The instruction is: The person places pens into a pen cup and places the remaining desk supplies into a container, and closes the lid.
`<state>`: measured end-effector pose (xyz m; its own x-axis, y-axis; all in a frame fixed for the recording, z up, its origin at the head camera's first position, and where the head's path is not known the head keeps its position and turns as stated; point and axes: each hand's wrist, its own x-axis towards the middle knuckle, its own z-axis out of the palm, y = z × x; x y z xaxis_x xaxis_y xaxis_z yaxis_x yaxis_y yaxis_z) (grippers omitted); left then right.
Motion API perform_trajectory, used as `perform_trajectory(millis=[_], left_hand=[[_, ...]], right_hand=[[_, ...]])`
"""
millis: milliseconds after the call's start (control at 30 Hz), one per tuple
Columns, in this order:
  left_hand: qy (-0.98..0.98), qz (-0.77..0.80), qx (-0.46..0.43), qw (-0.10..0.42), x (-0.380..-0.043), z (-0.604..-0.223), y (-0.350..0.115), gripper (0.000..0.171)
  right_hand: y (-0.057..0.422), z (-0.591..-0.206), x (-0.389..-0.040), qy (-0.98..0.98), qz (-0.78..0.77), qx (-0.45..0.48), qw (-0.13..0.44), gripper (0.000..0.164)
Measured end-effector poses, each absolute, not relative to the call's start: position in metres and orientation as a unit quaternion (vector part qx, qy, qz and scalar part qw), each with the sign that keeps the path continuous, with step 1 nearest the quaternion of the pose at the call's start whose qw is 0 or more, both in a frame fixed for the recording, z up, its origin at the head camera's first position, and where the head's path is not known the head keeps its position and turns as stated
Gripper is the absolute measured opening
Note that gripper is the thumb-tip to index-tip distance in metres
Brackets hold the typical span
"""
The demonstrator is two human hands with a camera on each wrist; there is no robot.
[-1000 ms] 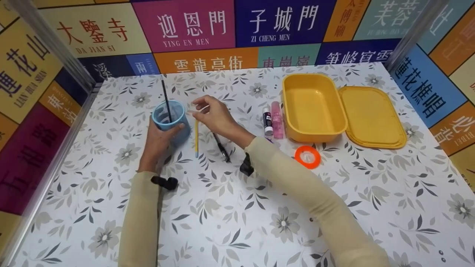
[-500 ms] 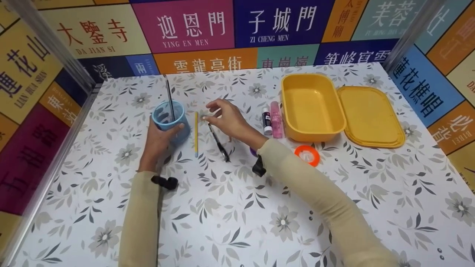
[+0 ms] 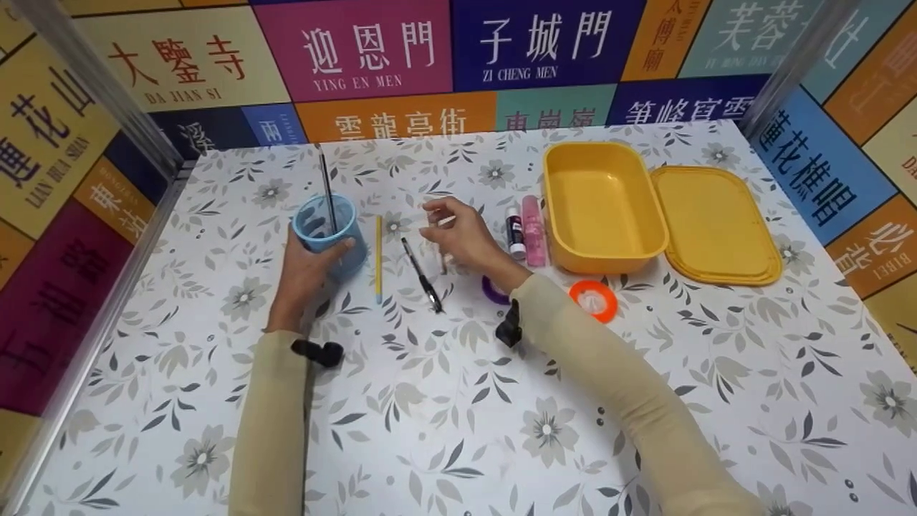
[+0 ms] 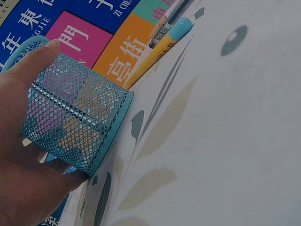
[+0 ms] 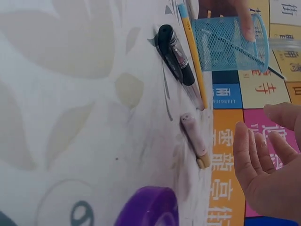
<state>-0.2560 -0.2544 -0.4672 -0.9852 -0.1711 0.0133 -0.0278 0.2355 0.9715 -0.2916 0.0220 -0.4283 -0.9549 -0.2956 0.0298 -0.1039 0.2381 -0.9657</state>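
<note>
In the head view my left hand [image 3: 294, 283] grips a light-blue mesh pen cup [image 3: 349, 252] upright on the table. A thin dark pencil-like stick [image 3: 326, 175] leans inside, its upper end above the rim. My right hand [image 3: 462, 233] hovers to the right with loosely bent fingers and nothing between them. Below and left of it lies a black-gripped pen [image 3: 421, 276], and a yellow pencil [image 3: 379, 258] lies nearer the cup. The right wrist view shows a small pale-pink piece with a tan end [image 5: 195, 139] on the table, beyond the pen.
Partly behind the right wrist is a purple tape roll [image 3: 493, 290]; an orange tape roll [image 3: 609, 302] lies farther right. A glue stick [image 3: 515, 233] and a pink tube [image 3: 534, 233] lie beside an open yellow box [image 3: 609, 264]. Its lid [image 3: 716, 226] is on the right.
My right hand has drawn away from the cup to the right, passing over the pen. The dark stick now leans a little differently in the cup. My left hand has stayed put.
</note>
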Motion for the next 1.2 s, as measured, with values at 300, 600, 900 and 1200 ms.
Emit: perform_trajectory(millis=[300,600,900,1200], left_hand=[[-0.785,-0.612,0.092,0.034,-0.255,-0.466,-0.253,0.106],[-0.79,-0.604,0.101,0.033,-0.257,-0.464,-0.253,0.11],[-0.792,-0.603,0.086,0.04,-0.255,-0.463,-0.255,0.106],[-0.787,-0.61,0.079,0.038,-0.254,-0.461,-0.252,0.104]], right_hand=[[0.026,-0.443,-0.306,0.782,-0.612,-0.047,0.104,0.044],[0.024,-0.454,-0.316,0.817,-0.562,-0.005,0.126,0.055],[0.016,-0.45,-0.32,0.842,-0.518,0.032,0.147,0.059],[0.012,-0.446,-0.325,0.881,-0.443,0.057,0.158,0.055]])
